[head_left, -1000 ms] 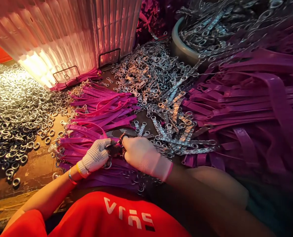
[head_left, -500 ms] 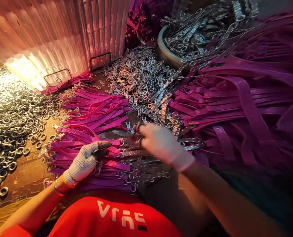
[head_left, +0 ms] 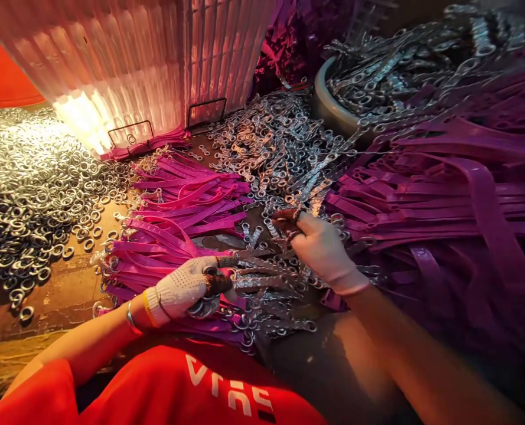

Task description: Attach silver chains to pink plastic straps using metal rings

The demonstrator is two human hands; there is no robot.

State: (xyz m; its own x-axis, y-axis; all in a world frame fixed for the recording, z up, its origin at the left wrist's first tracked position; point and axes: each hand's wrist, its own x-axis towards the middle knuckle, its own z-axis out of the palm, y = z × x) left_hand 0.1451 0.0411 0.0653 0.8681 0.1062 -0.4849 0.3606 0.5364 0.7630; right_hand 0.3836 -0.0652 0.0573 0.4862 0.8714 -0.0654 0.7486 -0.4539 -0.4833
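Note:
My left hand [head_left: 185, 288], in a white dotted glove with dark fingertips, is closed around several metal rings [head_left: 204, 307] over the pink straps [head_left: 149, 260]. Its fingertips are at the near ends of flat metal chain pieces [head_left: 266, 280], which extend rightward from the straps. My right hand [head_left: 319, 245], also gloved with dark fingertips, has its fingers bent together at the near edge of the heap of small metal links [head_left: 275, 136]. What is between those fingers, if anything, is hidden.
Loose metal rings [head_left: 62, 200] cover the left side. A tub [head_left: 326, 100] heaped with metal chains stands at the back right. More purple straps [head_left: 426, 195] are piled on the right. Translucent ribbed panels [head_left: 147, 65], lit from below, rise at the back.
The view has shifted, so the scene sits further right. My right hand has moved from the strap ends toward the link heap. My left hand has moved to the chain ends.

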